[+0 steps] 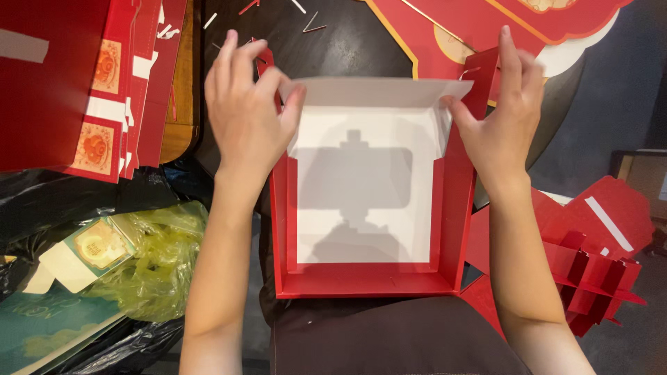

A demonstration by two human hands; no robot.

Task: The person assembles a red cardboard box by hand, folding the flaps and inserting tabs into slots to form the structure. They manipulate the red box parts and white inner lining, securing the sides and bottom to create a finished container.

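Both hands, left hand (pixel 243 111) and right hand (pixel 504 114), apparently pinch the red box's (pixel 368 281) far flap (pixel 379 92).

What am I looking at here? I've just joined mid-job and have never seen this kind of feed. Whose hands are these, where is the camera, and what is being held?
There is one picture, taken by a camera worn on a person's head, looking down at their own two bare hands; no machine is involved. Both hands grip the far end of a red cardboard box with a white inside, lying open towards the camera. The left hand pinches the far left corner, and the right hand pinches the far right corner, where a white flap stands. The grey shape inside the box is a shadow. Around it lie flat red card sheets at left, a yellow plastic bag lower left, and a red slotted card divider at right.
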